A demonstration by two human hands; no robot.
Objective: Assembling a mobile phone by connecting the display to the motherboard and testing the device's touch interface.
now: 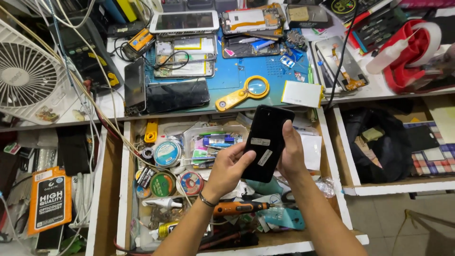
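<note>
1. Two hands share one black phone (266,142), held in the air above the open drawer (227,246), back side up with two small white stickers showing. Holding it there keeps it off the clutter and square under the head camera.
2. Left hand (229,169): fingers curled along the phone's lower left edge, thumb lying on the back. It acts as a cradle from below. A thin bracelet sits on the wrist.
3. Right hand (290,154): fingers wrapped round the right edge, thumb (286,130) pressed on the back near the upper corner. Both grips bear on the edges, so the back panel stays largely uncovered. Underside of the phone not visible.
4. Directly below the hands, in the drawer: orange-handled driver (237,207), rolls of tape (167,153), a clear plastic box (215,142) of small parts. All lie loose, within arm's reach.
5. Beyond the drawer, on the desk: blue work mat (237,76) carrying a yellow magnifier (242,93), a dark phone (176,96) lying flat and opened phone frames (186,57). The mat gives the dismantled pieces one flat, bounded spot.
6. Far left: white fan (26,73). Far right: white squeeze bottle (395,51) against a red holder.
</note>
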